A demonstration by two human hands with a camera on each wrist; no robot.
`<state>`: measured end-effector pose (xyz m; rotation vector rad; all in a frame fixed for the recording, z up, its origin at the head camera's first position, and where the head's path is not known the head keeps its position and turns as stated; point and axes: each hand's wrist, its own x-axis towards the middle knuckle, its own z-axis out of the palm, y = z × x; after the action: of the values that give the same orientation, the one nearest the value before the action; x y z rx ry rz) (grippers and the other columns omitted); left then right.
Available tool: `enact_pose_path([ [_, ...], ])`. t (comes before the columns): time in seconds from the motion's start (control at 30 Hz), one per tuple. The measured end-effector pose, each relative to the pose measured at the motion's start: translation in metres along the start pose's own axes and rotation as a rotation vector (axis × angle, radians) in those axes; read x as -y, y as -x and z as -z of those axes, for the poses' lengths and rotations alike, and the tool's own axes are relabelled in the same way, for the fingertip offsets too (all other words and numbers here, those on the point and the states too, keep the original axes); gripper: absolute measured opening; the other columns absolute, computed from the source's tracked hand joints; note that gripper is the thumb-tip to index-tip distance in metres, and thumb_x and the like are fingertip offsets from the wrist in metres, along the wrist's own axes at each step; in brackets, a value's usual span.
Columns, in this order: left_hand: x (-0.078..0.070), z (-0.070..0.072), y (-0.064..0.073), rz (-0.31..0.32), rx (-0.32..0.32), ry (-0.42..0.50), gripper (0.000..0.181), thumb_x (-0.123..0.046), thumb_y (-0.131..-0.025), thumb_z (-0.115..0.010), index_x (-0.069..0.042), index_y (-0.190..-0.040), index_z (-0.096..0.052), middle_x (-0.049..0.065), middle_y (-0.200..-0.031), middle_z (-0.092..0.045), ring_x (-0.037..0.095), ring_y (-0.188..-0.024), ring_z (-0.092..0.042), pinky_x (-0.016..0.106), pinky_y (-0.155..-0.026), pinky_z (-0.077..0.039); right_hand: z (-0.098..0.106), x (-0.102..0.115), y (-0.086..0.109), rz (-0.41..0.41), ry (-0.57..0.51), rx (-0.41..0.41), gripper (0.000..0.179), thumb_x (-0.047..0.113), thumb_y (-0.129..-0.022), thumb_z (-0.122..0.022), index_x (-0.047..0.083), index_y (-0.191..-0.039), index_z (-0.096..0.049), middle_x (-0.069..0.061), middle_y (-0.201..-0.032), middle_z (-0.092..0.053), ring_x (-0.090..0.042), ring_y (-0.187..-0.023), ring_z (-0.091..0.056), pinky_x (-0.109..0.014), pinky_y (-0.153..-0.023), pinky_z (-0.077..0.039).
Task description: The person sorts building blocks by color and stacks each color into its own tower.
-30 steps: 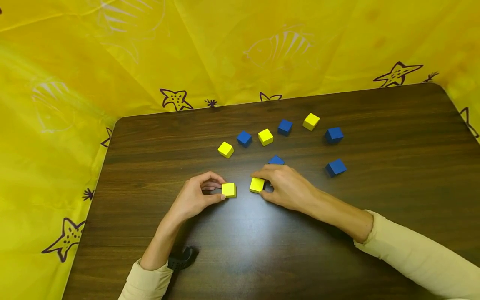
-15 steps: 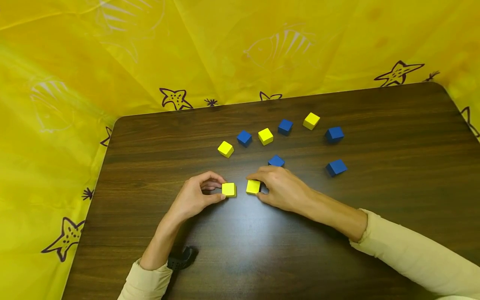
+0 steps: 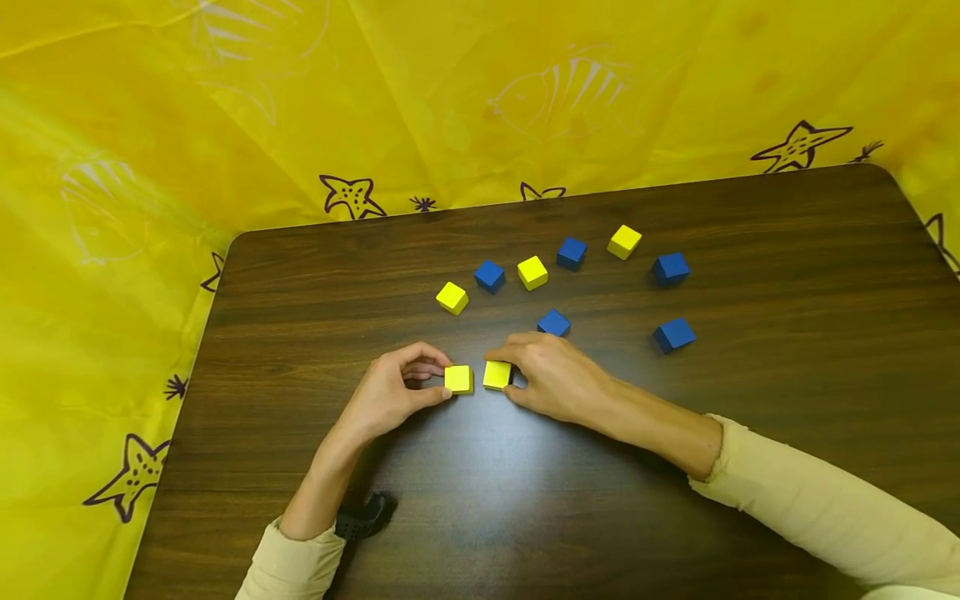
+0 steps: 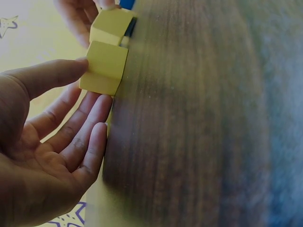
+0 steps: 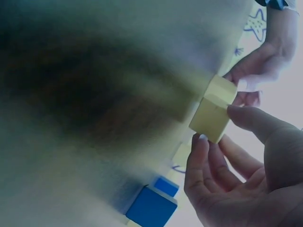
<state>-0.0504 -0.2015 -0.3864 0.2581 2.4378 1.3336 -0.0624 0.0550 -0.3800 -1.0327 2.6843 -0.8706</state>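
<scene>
My left hand (image 3: 386, 392) pinches a yellow cube (image 3: 458, 379) between thumb and fingers, in the middle of the brown table (image 3: 315, 317). Just to its right, a second yellow cube (image 3: 497, 375) is pinched by my right hand (image 3: 562, 375). A narrow gap shows between the two cubes in the head view. From the left wrist, the left hand's cube (image 4: 103, 71) stands in front of the other yellow cube (image 4: 112, 22). In the right wrist view the right hand's cube (image 5: 210, 117) partly overlaps the left one (image 5: 222, 87).
A blue cube (image 3: 553, 322) lies just behind my right hand, partly hidden by it. Farther back, yellow cubes (image 3: 452, 297) and blue cubes (image 3: 490, 276) alternate in a loose row. Another blue cube (image 3: 674, 335) lies to the right. A yellow patterned cloth (image 3: 450, 100) surrounds the table.
My right hand has slid its yellow cube leftward along the table, narrowing the gap to the other one. The left hand and its cube have stayed in place.
</scene>
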Motion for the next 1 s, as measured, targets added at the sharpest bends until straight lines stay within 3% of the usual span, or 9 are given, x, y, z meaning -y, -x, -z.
enact_pose_path([
  [0.7,-0.0012,0.0003,-0.0013,0.005,0.005,-0.008,0.031,-0.004,-0.080,-0.082,-0.012,-0.107,-0.069,0.005,-0.105,-0.071,0.021,-0.099,-0.068,0.038,-0.091,-0.056,-0.0016,0.0046,-0.0083,0.007,-0.014,0.016,0.034,0.010,-0.083,-0.078,0.006,-0.116,-0.072,-0.003,-0.101,-0.070,-0.012,-0.081,-0.059,-0.028,-0.074,-0.052],
  [1.0,0.0008,-0.0001,-0.0001,0.002,0.006,0.010,0.031,-0.004,-0.080,-0.082,-0.011,-0.107,-0.069,0.005,-0.105,-0.071,0.020,-0.099,-0.068,0.038,-0.091,-0.056,-0.0045,0.0064,-0.0096,-0.001,-0.044,0.027,0.033,0.010,-0.083,-0.079,0.006,-0.115,-0.073,-0.003,-0.102,-0.070,-0.014,-0.083,-0.060,-0.027,-0.075,-0.051],
])
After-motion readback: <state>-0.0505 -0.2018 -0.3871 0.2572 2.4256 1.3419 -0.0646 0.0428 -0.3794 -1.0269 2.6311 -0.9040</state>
